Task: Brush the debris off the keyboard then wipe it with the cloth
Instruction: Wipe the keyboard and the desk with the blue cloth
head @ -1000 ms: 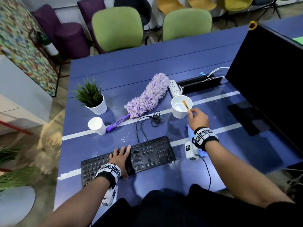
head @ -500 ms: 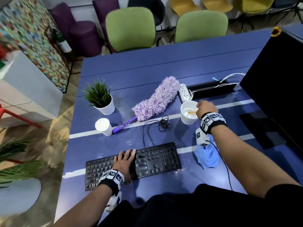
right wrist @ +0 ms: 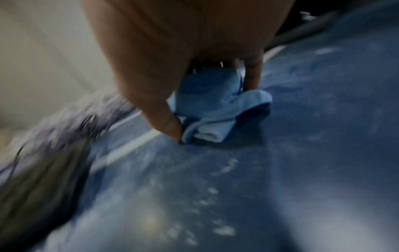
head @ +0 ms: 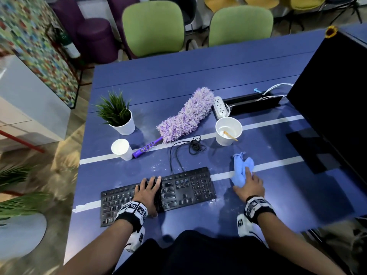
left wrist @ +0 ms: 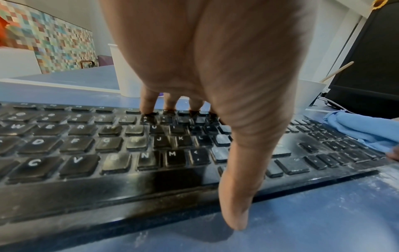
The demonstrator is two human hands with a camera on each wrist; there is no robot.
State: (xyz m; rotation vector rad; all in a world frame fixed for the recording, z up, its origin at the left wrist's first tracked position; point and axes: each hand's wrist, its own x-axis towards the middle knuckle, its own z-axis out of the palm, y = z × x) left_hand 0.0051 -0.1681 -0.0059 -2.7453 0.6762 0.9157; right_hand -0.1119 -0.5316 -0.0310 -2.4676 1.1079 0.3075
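Note:
The black keyboard (head: 188, 187) lies near the table's front edge, dusted with white specks. My left hand (head: 154, 195) lies flat on its middle keys. In the left wrist view the fingers (left wrist: 149, 104) press the top rows and the thumb (left wrist: 235, 213) reaches over the front edge onto the table. To the right of the keyboard, my right hand (head: 246, 181) grips the crumpled blue cloth (head: 241, 165). The blurred right wrist view shows the thumb (right wrist: 170, 126) and a finger (right wrist: 252, 76) on either side of the cloth (right wrist: 248, 105). A small orange-handled brush (head: 230, 135) stands in the white cup (head: 228, 141).
A purple duster (head: 184, 118), a potted plant (head: 119, 116), a second white cup (head: 121, 149) and a power strip (head: 220, 107) sit behind the keyboard. Its coiled cable (head: 195, 145) lies there too. A black monitor (head: 333, 96) fills the right side. White dust speckles the blue table (head: 278, 195).
My right hand left the brush in the white cup and drew back toward me onto the blue cloth. The left hand has stayed on the keyboard.

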